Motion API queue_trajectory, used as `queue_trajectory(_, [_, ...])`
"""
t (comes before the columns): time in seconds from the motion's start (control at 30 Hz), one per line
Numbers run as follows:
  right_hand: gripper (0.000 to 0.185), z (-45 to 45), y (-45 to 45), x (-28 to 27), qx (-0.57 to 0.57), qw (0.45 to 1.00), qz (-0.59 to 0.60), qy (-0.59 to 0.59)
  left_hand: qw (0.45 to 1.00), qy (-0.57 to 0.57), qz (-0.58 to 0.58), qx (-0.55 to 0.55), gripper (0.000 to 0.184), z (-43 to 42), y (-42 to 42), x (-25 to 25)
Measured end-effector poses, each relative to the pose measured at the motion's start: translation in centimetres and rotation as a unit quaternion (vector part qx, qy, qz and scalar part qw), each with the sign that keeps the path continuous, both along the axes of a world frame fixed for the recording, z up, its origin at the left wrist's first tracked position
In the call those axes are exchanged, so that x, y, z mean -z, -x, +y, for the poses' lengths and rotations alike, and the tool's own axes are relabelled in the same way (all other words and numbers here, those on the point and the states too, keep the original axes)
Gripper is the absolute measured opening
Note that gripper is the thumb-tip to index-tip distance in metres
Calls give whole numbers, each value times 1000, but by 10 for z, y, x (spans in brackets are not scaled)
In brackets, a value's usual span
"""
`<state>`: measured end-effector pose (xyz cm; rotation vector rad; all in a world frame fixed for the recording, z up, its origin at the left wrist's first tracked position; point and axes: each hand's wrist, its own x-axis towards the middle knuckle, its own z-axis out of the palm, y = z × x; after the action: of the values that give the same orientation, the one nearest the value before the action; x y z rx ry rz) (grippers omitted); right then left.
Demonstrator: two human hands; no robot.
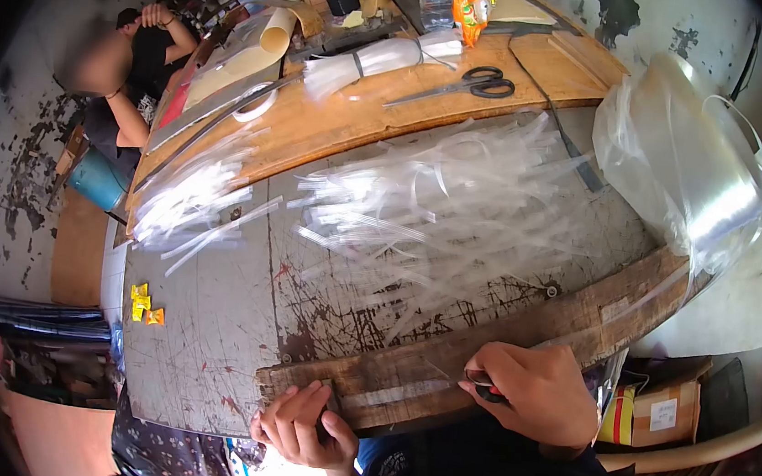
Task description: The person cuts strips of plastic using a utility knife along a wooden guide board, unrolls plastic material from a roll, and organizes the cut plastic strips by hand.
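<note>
While my right hand (535, 400) is clamped round a red-and-black-handled cutter (489, 393), its thin blade points leftward over a long, worn brown wooden plank (593, 324), near what looks like a flat, clear strip (394, 392). My left hand (310, 426) rests at the plank's left end, fingers close together; whether they grip the dark piece there, I cannot tell. I'd judge it best to guide the blade lightly and keep my left fingertips off its line. Beyond, a scratched grey tabletop (195, 362) bears heaped clear plastic strips (457, 209); farther, black-handled scissors (490, 83) lie on an orange-brown wooden board (544, 68), and a person in black (147, 59) is by a peeling wall (22, 112)
</note>
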<state>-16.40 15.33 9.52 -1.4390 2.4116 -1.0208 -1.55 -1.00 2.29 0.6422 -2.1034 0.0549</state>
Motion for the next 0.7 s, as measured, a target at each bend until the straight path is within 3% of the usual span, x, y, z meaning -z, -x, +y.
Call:
queue_trajectory(0.3, [16, 0, -4, 3, 7, 1000, 6, -10, 999, -9, 28, 18, 22, -2, 2, 4])
queue_trajectory(0.43, [14, 7, -8, 6, -2, 1000, -8, 2, 999, 38, 37, 1, 21, 0, -2, 4])
queue_trajectory(0.5, [29, 12, -11, 10, -12, 1000, -6, 10, 995, 67, 44, 58, 21, 7, -5, 2])
queue_trajectory(0.63, [28, 26, -17, 9, -54, 998, -36, 8, 975, 45, -21, 216, 24, 40, 6, -15])
queue_trajectory(0.7, [27, 32, -17, 8, -63, 997, -48, 19, 974, 19, -45, 223, 17, 53, 11, -14])
